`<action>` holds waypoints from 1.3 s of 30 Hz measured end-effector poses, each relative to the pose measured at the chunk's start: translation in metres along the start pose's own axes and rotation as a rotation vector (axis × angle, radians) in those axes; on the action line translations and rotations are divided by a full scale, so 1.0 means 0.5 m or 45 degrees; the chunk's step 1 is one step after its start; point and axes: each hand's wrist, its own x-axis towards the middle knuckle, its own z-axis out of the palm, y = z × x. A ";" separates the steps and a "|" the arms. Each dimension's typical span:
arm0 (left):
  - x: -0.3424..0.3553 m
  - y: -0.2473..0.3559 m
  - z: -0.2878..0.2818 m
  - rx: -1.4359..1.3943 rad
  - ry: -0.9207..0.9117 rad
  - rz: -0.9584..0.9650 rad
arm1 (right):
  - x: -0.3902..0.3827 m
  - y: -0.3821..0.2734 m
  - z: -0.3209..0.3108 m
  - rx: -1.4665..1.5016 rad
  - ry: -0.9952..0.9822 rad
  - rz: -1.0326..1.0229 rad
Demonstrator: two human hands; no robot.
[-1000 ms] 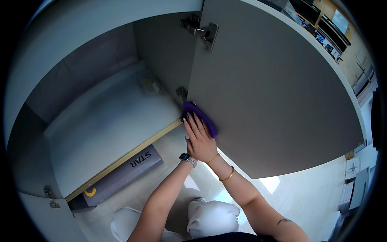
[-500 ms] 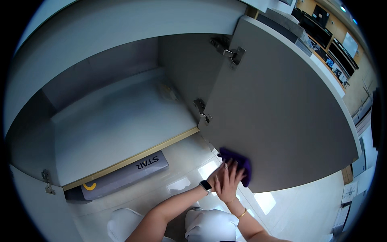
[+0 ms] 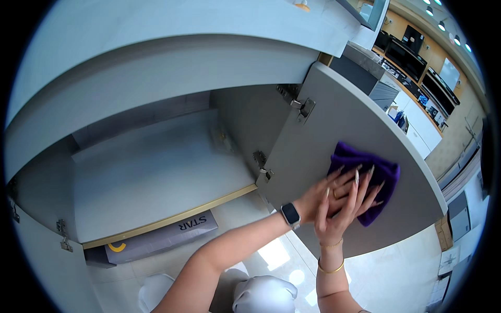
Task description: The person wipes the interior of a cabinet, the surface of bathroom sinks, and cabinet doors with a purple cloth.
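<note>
A purple cloth (image 3: 383,169) lies bunched against the inner face of the grey cabinet door (image 3: 360,117). My left hand (image 3: 314,202), with a dark-faced watch (image 3: 290,214) on its wrist, lies flat on the cloth. Crossing over it, my right hand (image 3: 340,219) rests with its fingers spread, partly on the left hand and partly on the cloth. Both hands are open and press rather than wrap round the cloth. A gold bangle (image 3: 331,267) circles the right wrist. The right hand hides part of the left fingers.
The door swings out on two metal hinges (image 3: 305,108) beside the open cabinet (image 3: 162,172). A grey box (image 3: 162,237) lies beneath the cabinet floor. Another door (image 3: 47,261) stands open at left. Pale tiles cover the floor (image 3: 391,266). A marble-like countertop (image 3: 172,21) juts out above.
Both hands and the purple cloth have moved up and right, from the door's lower edge to the middle of its inner face. The view has tilted, showing more countertop.
</note>
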 end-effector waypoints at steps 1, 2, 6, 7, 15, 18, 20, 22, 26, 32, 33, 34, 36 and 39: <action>0.027 -0.026 -0.022 -0.095 0.076 0.006 | 0.041 -0.005 0.007 -0.019 0.027 -0.014; 0.047 -0.050 -0.038 -0.199 0.139 0.006 | 0.072 -0.010 0.020 -0.010 0.067 -0.022; 0.082 -0.153 -0.092 -0.325 0.192 -0.014 | 0.172 -0.031 0.078 0.060 0.090 -0.063; 0.086 -0.171 -0.105 -0.336 0.164 -0.044 | 0.186 -0.037 0.094 0.134 0.118 -0.052; 0.109 -0.220 -0.289 0.330 0.159 0.266 | 0.253 -0.093 0.203 0.896 0.571 -0.166; 0.103 -0.230 -0.354 0.674 -0.010 0.152 | 0.282 -0.147 0.246 1.157 0.551 0.011; 0.060 -0.256 -0.377 0.926 -0.193 -0.067 | 0.278 -0.202 0.288 1.451 0.281 0.262; 0.044 -0.251 -0.397 1.010 -0.206 -0.063 | 0.277 -0.226 0.313 1.358 0.408 0.187; 0.000 -0.215 -0.481 1.176 -0.355 -0.082 | 0.272 -0.309 0.277 1.248 0.380 0.114; -0.146 -0.147 -0.652 1.295 -0.270 -0.257 | 0.265 -0.505 0.209 1.206 0.334 -0.198; -0.171 -0.130 -0.684 1.229 -0.222 -0.342 | 0.263 -0.545 0.189 1.189 0.291 -0.225; -0.191 -0.111 -0.716 1.230 -0.138 -0.389 | 0.265 -0.585 0.165 1.178 0.252 -0.260; -0.226 -0.073 -0.778 1.308 -0.130 -0.503 | 0.273 -0.653 0.122 1.207 0.202 -0.350; -0.296 -0.034 -0.829 1.231 0.022 -0.796 | 0.276 -0.741 0.087 1.262 0.088 -0.529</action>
